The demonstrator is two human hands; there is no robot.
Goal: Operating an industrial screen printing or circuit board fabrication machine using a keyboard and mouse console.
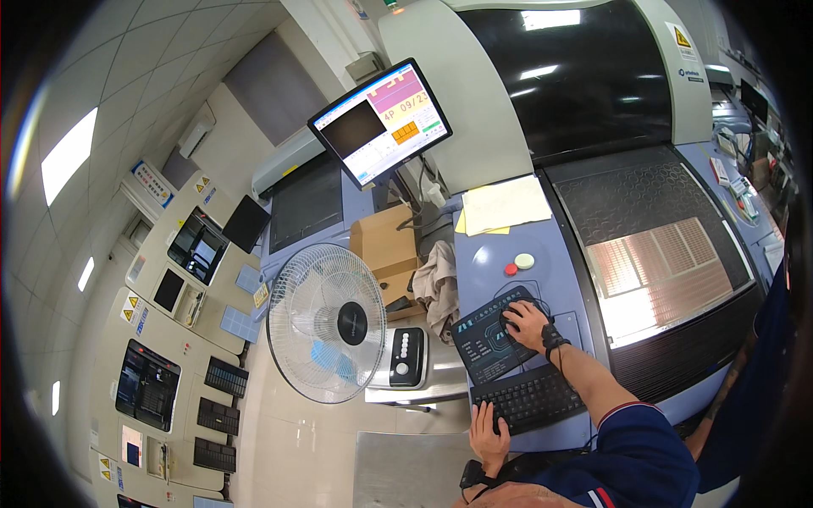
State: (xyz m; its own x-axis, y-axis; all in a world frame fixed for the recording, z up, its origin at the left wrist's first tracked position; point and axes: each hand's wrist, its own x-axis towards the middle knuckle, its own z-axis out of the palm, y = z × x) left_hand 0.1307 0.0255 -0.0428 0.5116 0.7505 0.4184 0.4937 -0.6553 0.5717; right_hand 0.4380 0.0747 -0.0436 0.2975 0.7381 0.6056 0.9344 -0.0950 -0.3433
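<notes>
My right hand (528, 327) rests over a dark computer mouse (510, 320), its fingers curved around it. The mouse sits on a black printed mouse pad (486, 345). A black wristband with a cord circles my right wrist. My left hand (489, 437) lies at the left end of a black keyboard (535, 401), fingers spread over the keys and holding nothing. Further up, a tilted monitor (381, 122) shows a software window with a dark panel and a pink and orange picture.
Red and pale green round buttons (525, 261) sit beyond the mouse pad, below papers (506, 206). A large machine with a dark glass panel (728, 288) stands right. Left are a standing fan (327, 323) and a cardboard box (385, 245). Another person's arm (730, 398) shows far right.
</notes>
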